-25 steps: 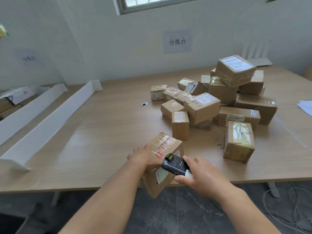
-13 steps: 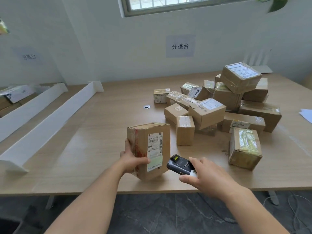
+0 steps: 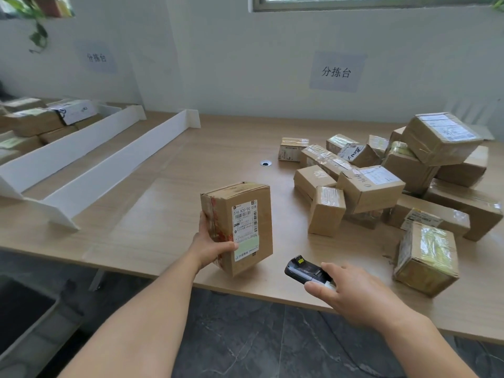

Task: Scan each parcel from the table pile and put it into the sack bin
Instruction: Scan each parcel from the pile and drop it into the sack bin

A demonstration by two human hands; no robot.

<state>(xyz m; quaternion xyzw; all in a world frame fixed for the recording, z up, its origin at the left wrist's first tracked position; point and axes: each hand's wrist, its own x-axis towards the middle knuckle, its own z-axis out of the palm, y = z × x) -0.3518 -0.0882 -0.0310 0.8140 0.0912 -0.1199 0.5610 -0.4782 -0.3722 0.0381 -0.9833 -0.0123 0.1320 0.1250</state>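
Note:
My left hand [image 3: 211, 245] grips a brown cardboard parcel [image 3: 244, 208] upright above the table's front edge, its white barcode label facing me. My right hand [image 3: 351, 291] holds a black handheld scanner [image 3: 302, 269] just right of and below the parcel, its tip aimed toward the label. The parcel pile [image 3: 387, 181] of several taped cardboard boxes lies on the right half of the wooden table [image 3: 152, 214]. A dark bin [image 3: 19, 317] shows at the lower left, below the table; whether it is the sack bin I cannot tell.
White divider rails [image 3: 114, 173] run diagonally across the table's left side, with more parcels [image 3: 35, 124] stacked beyond them. A lone box [image 3: 426, 257] stands near the front right edge. A cable grommet [image 3: 265, 163] sits mid-table. A cable lies on the dark floor.
My left hand has turned the parcel upright so its label faces me and shifted it slightly left. My right hand with the scanner drew back from the parcel to its lower right.

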